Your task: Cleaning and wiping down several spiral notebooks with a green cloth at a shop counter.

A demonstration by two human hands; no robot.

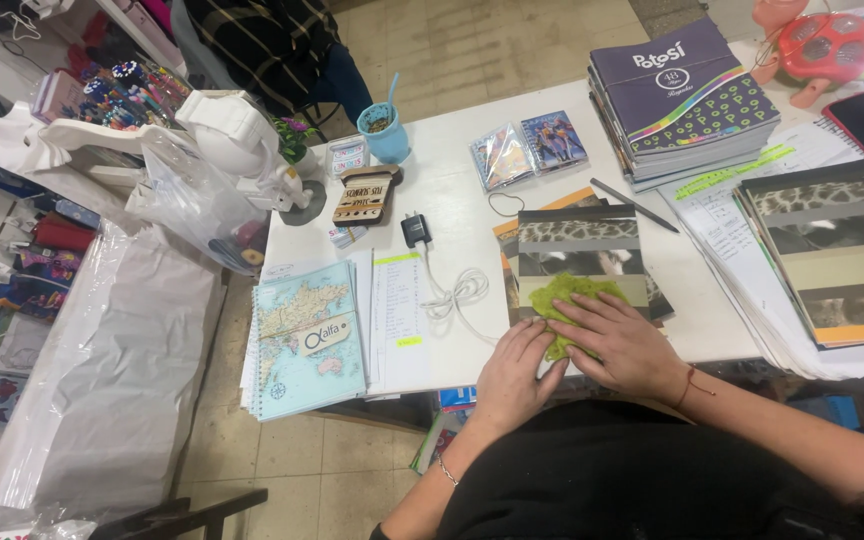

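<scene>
- Both hands lie flat at the near edge of the white table (452,190); we log them as released, fingers stretched, grasping nothing.
- Our right hand (620,342) presses palm-down on a green cloth (567,297); a thin red cord circles that wrist.
- Our left hand (512,375) rests beside the right one, its fingertips touching the cloth's lower left edge; a thin chain bracelet sits on that wrist.
- We place the green cloth on a notebook with a giraffe-pattern cover (580,250), which lies just in front of us, near the middle of the table's front edge.
- Left of it we note a white charger cable (452,295), coiled, running up to a black plug (414,230).
- Further left we list a lined paper sheet (399,315) and a spiral notebook with a map cover (304,338), overhanging the table edge.
- Behind, we count a blue cup (385,135) holding a straw, a small wooden sign (365,195) and two shiny card packs (527,150).
- To the right we record a dark pen (634,204), a stack of purple notebooks (682,100), written sheets (727,215), and a second stack of giraffe-cover notebooks (837,255).
- At the far right corner we see a red round toy (827,45).
</scene>
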